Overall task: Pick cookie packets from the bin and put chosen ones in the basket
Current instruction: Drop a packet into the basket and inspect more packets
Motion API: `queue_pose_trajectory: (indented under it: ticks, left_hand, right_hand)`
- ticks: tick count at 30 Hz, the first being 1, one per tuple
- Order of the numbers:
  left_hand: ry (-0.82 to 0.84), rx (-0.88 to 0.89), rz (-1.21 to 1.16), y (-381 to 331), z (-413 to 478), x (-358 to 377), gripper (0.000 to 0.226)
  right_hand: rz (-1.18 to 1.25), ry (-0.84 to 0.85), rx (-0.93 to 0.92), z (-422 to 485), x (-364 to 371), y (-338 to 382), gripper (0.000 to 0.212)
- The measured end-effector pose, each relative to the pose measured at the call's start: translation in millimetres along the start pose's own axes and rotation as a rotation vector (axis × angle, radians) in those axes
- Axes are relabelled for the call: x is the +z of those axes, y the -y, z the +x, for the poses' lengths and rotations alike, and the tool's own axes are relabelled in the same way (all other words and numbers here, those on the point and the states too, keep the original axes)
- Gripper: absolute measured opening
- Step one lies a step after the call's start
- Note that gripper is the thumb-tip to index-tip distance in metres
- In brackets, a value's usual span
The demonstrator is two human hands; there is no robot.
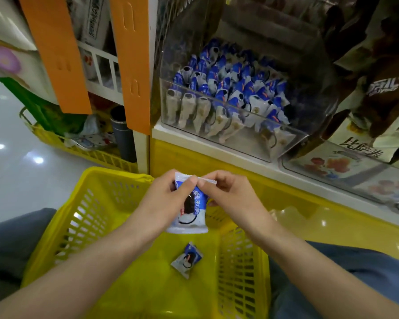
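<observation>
The basket [97, 203] sits nearest the camera. A loose packet [186, 260] lies on its floor, right of centre. Above the basket hangs the held packet [191, 212], upright, with the left hand [164, 199] gripping its left side and the right hand [233, 196] pinching its top edge. Behind the basket, higher up on a shelf [168, 134], stands the bin [217, 139], full of packets [228, 88]. Boxes [355, 162] lie right of the bin. A second basket [90, 155] rests on the floor to its left.
</observation>
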State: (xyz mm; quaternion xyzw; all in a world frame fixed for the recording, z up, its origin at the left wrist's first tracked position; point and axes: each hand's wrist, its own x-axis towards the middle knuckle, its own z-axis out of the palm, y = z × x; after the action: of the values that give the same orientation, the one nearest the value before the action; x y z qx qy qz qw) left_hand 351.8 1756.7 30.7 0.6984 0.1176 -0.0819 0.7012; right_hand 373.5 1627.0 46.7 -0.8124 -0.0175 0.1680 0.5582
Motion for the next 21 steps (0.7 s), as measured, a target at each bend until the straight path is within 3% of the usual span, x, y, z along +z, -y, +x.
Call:
queue_pose_trajectory:
  ticks: [5, 8, 11, 15, 18, 21]
  left_hand:
    - [-0.020, -0.044, -0.075, 2.1, -1.9, 6.6, 0.024]
    - [-0.003, -0.129, -0.147, 3.4, -3.2, 8.7, 0.020]
    - [0.027, -0.189, -0.167, 3.4, -3.2, 7.8, 0.016]
    - [0.096, -0.247, -0.139, 2.2, -6.5, 4.6, 0.020]
    - [0.049, -0.192, -0.184, 1.5, -9.2, 0.7, 0.018]
    - [-0.070, -0.108, -0.182, 0.2, -7.9, -7.0, 0.010]
  right_hand:
    - [-0.555, -0.109, -0.405, -8.6, -5.8, -4.5, 0.010]
    - [-0.773, -0.104, -0.539, -10.3, -10.1, -5.6, 0.013]
    - [-0.592, -0.139, -0.479, -9.4, -11.3, -4.8, 0.009]
    - [-0.270, -0.239, -0.240, -3.7, -13.9, -6.2, 0.010]
    - [0.056, -0.250, -0.008, 2.1, -15.6, -3.5, 0.011]
    - [0.256, -0.146, 0.136, 1.9, -15.1, -2.1, 0.006]
